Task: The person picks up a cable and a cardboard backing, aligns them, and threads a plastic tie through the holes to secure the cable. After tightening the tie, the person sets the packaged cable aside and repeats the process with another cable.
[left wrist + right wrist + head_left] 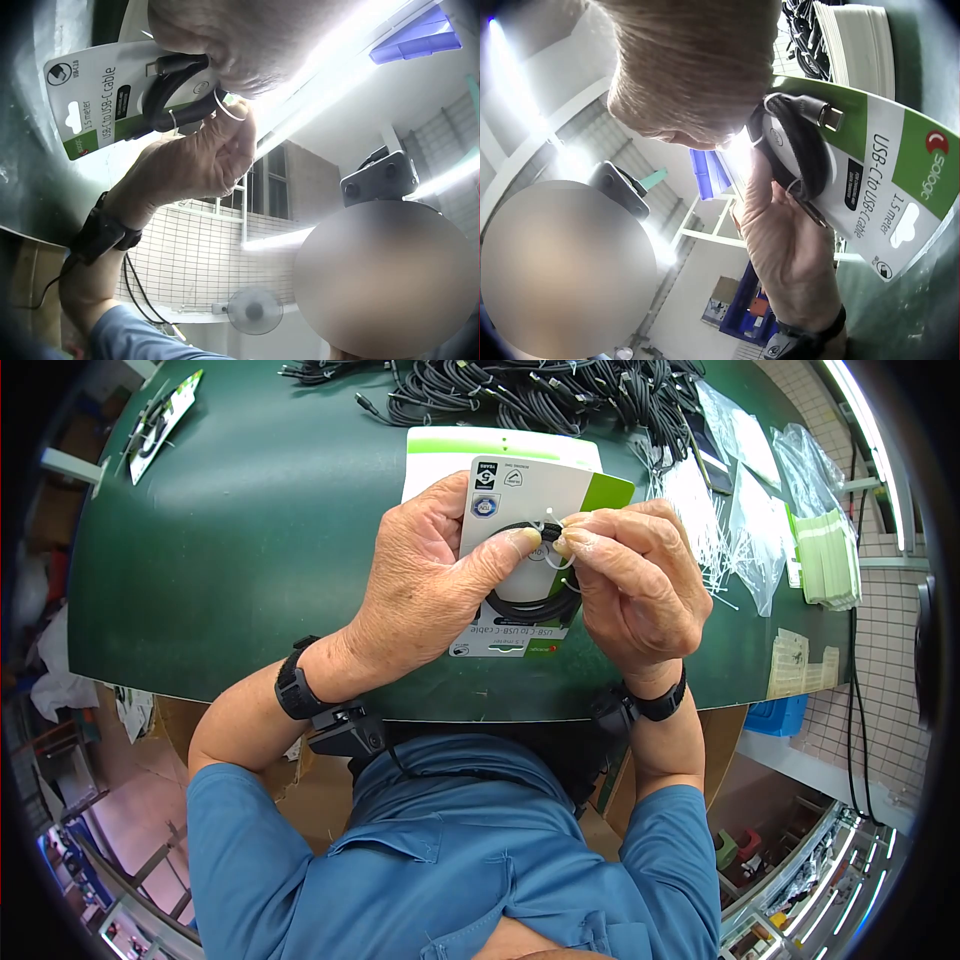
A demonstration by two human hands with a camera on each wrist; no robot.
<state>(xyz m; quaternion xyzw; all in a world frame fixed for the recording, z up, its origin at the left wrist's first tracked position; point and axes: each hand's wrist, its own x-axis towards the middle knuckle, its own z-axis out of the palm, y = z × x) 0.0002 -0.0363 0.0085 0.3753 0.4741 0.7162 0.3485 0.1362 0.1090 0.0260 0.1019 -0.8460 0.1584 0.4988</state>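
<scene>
My left hand (425, 575) holds a white and green USB-C cable card (550, 477) above the table, its thumb pressing on a coiled black cable (525, 612) against the card's face. At the top of the coil, my right hand (645, 580) pinches a thin white cable tie (557, 564) between thumb and fingertips. The tie forms a loop by the coil. In the right wrist view a metal-tipped USB-C plug (829, 117) sticks out from the coil across the card. The printed lower end of the card with its hanging slot faces me.
Behind the card lies a stack of cards (440, 440). Many black cables (520, 395) are heaped along the far side. Loose white cable ties (705, 540), clear plastic bags (755, 550) and green cards (828, 565) lie to the right. Another carded cable (163, 428) sits far left.
</scene>
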